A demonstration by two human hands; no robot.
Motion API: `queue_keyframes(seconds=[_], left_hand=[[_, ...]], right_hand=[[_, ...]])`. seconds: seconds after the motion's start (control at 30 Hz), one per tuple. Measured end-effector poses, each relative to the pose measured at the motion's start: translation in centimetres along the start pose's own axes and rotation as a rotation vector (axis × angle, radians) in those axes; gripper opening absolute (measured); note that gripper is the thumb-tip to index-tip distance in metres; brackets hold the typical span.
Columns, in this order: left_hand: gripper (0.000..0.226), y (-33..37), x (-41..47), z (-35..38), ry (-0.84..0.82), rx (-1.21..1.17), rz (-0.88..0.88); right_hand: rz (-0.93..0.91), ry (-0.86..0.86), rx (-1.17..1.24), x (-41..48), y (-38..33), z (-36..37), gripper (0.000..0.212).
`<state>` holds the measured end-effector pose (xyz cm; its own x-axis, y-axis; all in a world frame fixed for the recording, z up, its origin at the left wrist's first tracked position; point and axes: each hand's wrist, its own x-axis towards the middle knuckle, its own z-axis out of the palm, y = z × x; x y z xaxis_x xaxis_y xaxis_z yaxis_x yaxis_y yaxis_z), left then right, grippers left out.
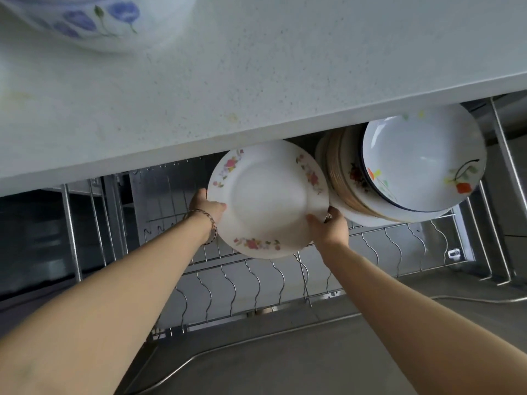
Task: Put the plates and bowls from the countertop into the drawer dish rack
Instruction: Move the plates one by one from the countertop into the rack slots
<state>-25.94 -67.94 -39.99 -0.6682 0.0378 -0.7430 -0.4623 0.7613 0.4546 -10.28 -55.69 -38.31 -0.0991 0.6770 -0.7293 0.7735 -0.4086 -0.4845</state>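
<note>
Head camera shows both hands grasping one white plate (268, 195) by its rim. The left hand (206, 206) curls round the left edge with its thumb on the face, and the right hand (332, 228) pinches the lower right edge. Pink flower sprays ring the plate, which is held tilted above the wire drawer dish rack (256, 280), just beside the stacked dishes (413, 172) at the rack's right end.

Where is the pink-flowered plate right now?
Head view, centre: the left hand and right hand hold the plate above the drawer rack, just left of the stacked dishes.
</note>
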Motion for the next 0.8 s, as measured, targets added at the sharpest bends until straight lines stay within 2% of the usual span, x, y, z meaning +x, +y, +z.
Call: queue_keyframes(seconds=[0.17, 0.27, 0.6, 0.73, 0.8], left_hand=[[0.034, 0.1, 0.2, -0.2, 0.036, -0.012, 0.123], [0.038, 0.5, 0.5, 0.1, 0.022, -0.074, 0.139], [0.057, -1.4, -1.7, 2.6, -0.044, -0.263, 0.007], [0.056, -1.5, -1.9, 2.5, -0.05, -0.3, -0.017], [0.065, -1.6, -2.0, 2.1, -0.044, -0.302, -0.059]], right_hand=[[0.017, -0.005, 0.018, -0.4, 1.3, 0.6, 0.032], [0.032, 0.007, 0.056, -0.6, 1.2, 0.8, 0.033], [0.029, -0.011, 0.001, -0.5, 1.8, -0.8, 0.033], [0.054, -0.035, -0.053, 0.1, 1.8, -0.5, 0.038], [0.065, -0.048, -0.068, 0.3, 1.8, -0.5, 0.041]])
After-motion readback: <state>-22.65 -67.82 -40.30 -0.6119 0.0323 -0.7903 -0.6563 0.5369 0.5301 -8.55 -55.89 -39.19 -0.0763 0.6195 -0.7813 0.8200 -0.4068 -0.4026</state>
